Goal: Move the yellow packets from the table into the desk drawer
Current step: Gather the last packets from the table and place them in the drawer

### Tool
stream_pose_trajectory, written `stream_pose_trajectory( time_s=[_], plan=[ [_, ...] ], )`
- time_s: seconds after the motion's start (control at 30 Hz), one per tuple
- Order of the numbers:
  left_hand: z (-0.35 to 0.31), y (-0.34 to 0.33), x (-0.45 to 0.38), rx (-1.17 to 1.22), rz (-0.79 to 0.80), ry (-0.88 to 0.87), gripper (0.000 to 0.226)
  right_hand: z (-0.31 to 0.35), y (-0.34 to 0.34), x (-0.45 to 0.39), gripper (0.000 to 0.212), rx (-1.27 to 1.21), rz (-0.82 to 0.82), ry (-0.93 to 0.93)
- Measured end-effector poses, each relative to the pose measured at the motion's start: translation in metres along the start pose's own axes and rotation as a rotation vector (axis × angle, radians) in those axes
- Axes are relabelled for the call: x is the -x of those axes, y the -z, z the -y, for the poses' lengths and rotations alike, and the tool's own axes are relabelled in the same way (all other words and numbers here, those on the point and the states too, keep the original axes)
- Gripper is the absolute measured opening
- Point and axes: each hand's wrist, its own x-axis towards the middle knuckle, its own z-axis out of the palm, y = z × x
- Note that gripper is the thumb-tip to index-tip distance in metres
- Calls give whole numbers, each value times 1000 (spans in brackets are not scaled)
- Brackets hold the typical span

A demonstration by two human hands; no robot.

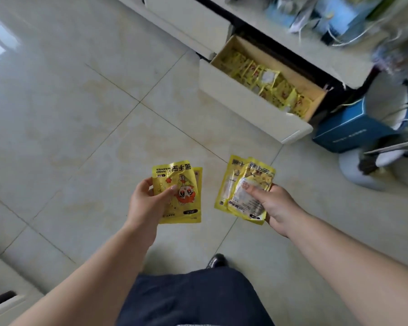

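Trouser leg [193,300]: dark blue, nearest you, with a dark shoe [217,261] on the floor just past it.
Left hand [149,198]: your fingers are closed round two yellow packets [181,196], thumb across the printed front; the top one shows a cartoon figure and the words HAND WARMER.
Right hand [273,205]: your fingers are pinched on a second pair of packets [243,187], thumb on the clear window of the upper one; the two overlap.
Floor [80,114]: pale tiles under both hands; both pairs are held in the air above it, apart from each other.
Drawer [250,107]: pulled out, well beyond your right hand; white front, wooden inside.
Drawer contents [264,83]: a row of yellow packets standing on edge along its length.
Blue box [349,132]: on the floor beside the drawer's right corner.
Desk top [316,27]: blurred clutter, not readable.
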Motion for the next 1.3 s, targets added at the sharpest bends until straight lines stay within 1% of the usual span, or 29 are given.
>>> stream_pose_trajectory(
  time_s=[0.1,0.17,0.27,0.33,0.5,0.63,0.7,0.77,0.83,0.97,1.1,1.23,1.3],
  plan=[
    [0,-40,-6,-69,63,4,38,0,39,-8,18,-62,-54,-15],
    [-3,-58,-17,-117,85,4,43,2,52,-16,13,-86,-75,-22],
    [-9,-82,-45,-160,108,12,43,11,65,-34,9,-102,-95,-48],
    [-20,-97,-65,-163,116,22,41,24,69,-47,10,-104,-107,-61],
    [-78,-135,-125,-203,166,45,40,76,70,-88,9,-150,-189,-79],
    [-149,-162,-181,-244,194,38,39,129,64,-131,25,-136,-196,-109],
    [-179,-174,-204,-272,197,16,40,151,61,-146,28,-160,-187,-97],
    [-206,-196,-234,-332,203,-14,37,172,66,-168,28,-213,-217,-103],
    [-221,-213,-248,-336,212,-19,35,186,68,-181,24,-260,-221,-79],
    [-231,-263,-270,-411,267,15,36,200,85,-208,14,-336,-264,-97],
    [-230,-308,-287,-484,267,54,29,212,112,-241,22,-364,-256,-136],
    [-228,-364,-320,-562,242,66,28,227,158,-294,32,-370,-278,-159],
    [-224,-394,-337,-607,229,52,24,233,181,-319,33,-382,-284,-151]
  ],
)
